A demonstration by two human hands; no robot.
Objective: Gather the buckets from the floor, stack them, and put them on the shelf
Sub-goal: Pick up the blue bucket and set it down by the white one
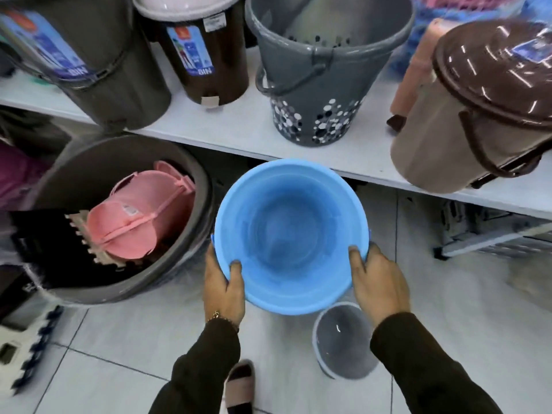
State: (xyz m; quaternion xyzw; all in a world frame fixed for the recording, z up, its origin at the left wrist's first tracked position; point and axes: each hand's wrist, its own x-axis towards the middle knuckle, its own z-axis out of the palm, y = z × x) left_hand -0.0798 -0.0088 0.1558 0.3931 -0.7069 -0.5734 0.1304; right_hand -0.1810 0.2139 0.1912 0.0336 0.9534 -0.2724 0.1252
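Observation:
A light blue bucket (291,234) is held up in front of me, mouth towards me, just below the front edge of the white shelf (239,135). My left hand (222,286) grips its rim at the lower left, thumb inside. At the lower right my right hand (378,282) grips the rim the same way. A small grey bucket (343,342) stands on the tiled floor right under the blue one, between my forearms.
On the shelf stand two dark pedal bins (206,55), a grey dotted bucket (322,73) and a beige bin with a brown lid (466,115). A big grey tub (125,216) holding a pink basket sits on the floor at left. My foot (240,386) is below.

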